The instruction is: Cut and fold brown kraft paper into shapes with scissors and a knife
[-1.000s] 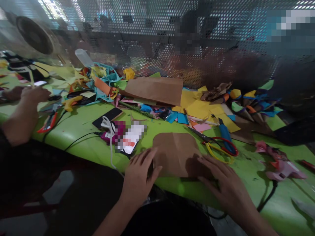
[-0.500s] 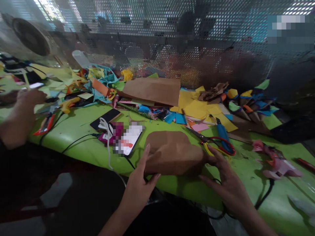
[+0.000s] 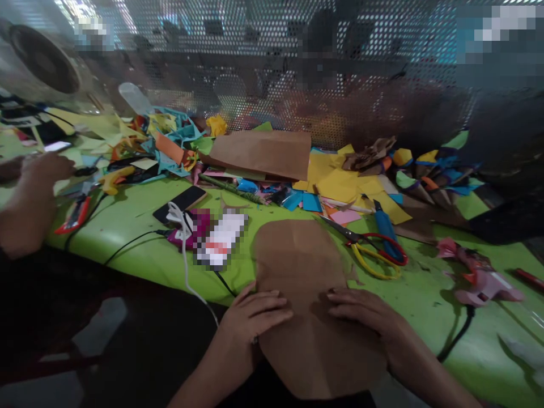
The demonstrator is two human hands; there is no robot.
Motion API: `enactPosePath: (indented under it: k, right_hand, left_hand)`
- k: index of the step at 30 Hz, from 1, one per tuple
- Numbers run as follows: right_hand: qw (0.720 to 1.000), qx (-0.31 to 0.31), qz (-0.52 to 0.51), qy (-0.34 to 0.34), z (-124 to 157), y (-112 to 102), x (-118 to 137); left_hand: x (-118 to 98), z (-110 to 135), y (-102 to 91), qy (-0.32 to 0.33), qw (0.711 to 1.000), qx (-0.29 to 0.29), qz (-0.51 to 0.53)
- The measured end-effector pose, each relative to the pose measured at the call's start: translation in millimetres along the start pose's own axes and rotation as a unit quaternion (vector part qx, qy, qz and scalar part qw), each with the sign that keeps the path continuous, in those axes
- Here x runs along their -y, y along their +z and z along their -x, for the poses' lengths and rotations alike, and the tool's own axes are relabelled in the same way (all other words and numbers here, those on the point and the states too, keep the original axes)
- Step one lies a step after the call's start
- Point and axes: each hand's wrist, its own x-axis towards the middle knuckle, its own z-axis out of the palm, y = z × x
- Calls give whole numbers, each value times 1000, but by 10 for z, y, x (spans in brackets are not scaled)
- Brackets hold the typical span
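Both left hand (image 3: 257, 317) and right hand (image 3: 363, 309), fingers nearly together, any pinch hidden, lie on brown paper (image 3: 306, 303) overhanging the green table (image 3: 425, 294) at six o'clock, scissors (image 3: 352, 236) crowding two, phone (image 3: 223, 238) at ten.

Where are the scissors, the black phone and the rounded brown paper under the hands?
Scissors (image 3: 351, 236): head view, on the pivot.
Black phone (image 3: 190, 197): head view, on its upper face.
Rounded brown paper (image 3: 308, 307): head view, middle of the sheet.
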Motion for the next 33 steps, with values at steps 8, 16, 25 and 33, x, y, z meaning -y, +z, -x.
enactPosePath:
  k: [8,16,25,33]
  right_hand:
    - [1000,-2,-16,11,28,99,-142]
    - [992,-11,-122,37,-23,-86,-14]
    - [939,-157,-206,226,-188,37,-94]
    - [940,-165,-203,220,-456,87,-260]
  left_hand:
    - [-77,-29,-71,-4,999,39,-19]
    - [-12,-55,-112,-45,997,28,-57]
    - [-51,-232,-42,-154,979,-127,-47]
    - [52,-341,101,-250,952,-170,-37]
